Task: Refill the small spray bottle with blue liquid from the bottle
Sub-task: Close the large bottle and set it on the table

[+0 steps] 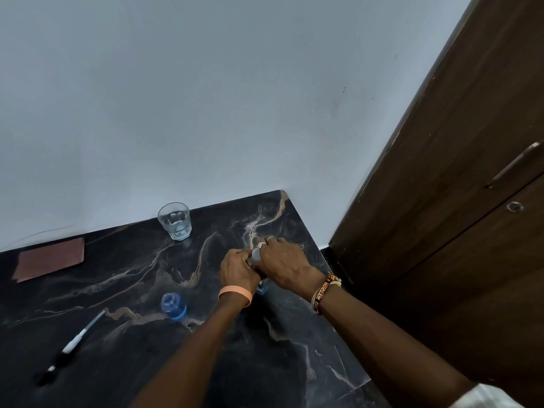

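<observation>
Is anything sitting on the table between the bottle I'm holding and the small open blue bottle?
Nothing visible. Your left hand and right hand grip the held bottle; the small blue bottle stands to its left, with only that left hand between. The glass and pen lie off that line.

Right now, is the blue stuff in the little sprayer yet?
Probably not yet. Done: one small blue bottle stands open on the table. In hand: left hand and right hand both grip a second bottle at its pale top. Left: nothing is being poured, so filling and closing likely remain.
</observation>
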### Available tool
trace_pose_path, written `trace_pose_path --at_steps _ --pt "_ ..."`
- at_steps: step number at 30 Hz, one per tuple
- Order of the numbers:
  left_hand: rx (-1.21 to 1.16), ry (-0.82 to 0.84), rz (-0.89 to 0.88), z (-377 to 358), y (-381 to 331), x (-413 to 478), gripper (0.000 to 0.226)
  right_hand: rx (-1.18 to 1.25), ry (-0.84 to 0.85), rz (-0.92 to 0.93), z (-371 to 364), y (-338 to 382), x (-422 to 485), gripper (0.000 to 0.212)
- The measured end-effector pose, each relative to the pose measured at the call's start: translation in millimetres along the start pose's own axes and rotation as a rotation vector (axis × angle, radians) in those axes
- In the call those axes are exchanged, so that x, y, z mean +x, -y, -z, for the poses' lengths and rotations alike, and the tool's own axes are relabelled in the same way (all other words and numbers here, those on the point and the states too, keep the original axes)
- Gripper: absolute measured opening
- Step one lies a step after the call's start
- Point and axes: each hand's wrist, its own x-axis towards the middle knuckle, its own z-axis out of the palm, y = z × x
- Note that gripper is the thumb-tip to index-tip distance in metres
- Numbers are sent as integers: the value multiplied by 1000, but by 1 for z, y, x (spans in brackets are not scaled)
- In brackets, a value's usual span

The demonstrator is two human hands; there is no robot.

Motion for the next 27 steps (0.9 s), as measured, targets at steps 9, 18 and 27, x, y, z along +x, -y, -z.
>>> trace_pose_path --at_steps 9,18,27 --pt "21 -23 8 -2 1 2 19 -5 -5 26 3 5 5 28" --pt "10 -32 13 -3 3 3 20 -41 26 48 3 5 4 32" --pt "-3 -21 14 -3 2 0 39 -55 53 105 7 -3 4 27"
